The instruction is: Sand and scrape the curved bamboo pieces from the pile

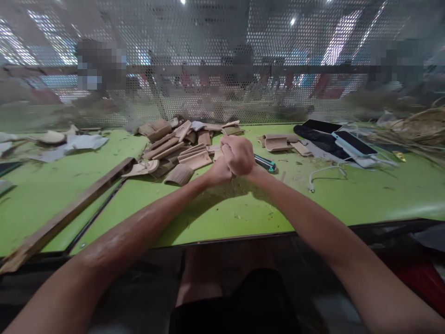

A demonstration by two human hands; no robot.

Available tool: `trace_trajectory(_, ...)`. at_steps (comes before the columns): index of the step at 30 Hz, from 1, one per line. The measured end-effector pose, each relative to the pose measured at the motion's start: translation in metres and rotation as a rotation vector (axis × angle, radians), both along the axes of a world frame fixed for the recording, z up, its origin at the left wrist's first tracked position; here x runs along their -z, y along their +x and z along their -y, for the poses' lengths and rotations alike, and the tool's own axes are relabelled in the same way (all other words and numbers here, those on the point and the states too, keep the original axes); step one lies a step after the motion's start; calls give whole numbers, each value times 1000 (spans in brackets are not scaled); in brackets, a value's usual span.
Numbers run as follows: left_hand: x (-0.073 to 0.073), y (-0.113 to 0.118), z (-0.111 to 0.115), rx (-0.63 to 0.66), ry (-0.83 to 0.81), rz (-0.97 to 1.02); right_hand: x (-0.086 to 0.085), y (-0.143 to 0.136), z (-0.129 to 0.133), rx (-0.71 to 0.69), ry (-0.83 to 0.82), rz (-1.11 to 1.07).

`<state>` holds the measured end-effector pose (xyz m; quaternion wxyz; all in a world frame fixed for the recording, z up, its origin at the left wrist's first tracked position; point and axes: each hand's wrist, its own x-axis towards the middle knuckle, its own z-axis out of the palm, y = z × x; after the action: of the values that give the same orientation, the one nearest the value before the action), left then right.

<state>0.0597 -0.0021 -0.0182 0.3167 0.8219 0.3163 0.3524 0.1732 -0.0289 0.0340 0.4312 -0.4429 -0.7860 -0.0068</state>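
My left hand (219, 170) and my right hand (239, 155) are pressed together above the green table (260, 213). Both are closed, the right one lying over the left. Whatever they grip, if anything, is hidden by the fingers. Just right of the hands lies a teal and black utility knife (265, 163). A pile of tan curved pieces (196, 157) is on the table to their left and behind them. More such pieces (276, 142) lie to the right, beyond the knife.
A long wooden strip (76, 208) slants across the left side. To the right are phones (354, 141), a dark cloth (323, 141) and a white cable (327, 169). Dry fibres (424, 130) lie at the far right. A perforated screen (208, 93) stands behind.
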Motion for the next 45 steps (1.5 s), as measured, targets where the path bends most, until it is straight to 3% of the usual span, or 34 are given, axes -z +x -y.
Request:
trace_trajectory(5, -2, 0, 3, 1, -94, -29, 2, 7, -14, 115, 42, 67)
trace_trajectory(14, -9, 1, 8, -8, -117, 5, 14, 13, -24, 201, 129, 48)
trace_trajectory(20, -2, -1, 4, 26, -132, 135, 21, 21, -29, 160, 167, 33)
trace_trajectory(25, -4, -4, 5, 55, -166, 162, 28, 31, -39, 110, 80, -47)
trace_trajectory(30, -3, -4, 5, 44, -154, 159, 24, 24, -35, 46, 27, -77)
trace_trajectory(38, -4, 3, 1, -37, 33, -11, 6, -2, -9, 129, 76, 96)
trace_trajectory(45, -7, -2, 4, 50, -166, 81, 12, 8, -26, 133, -1, -33)
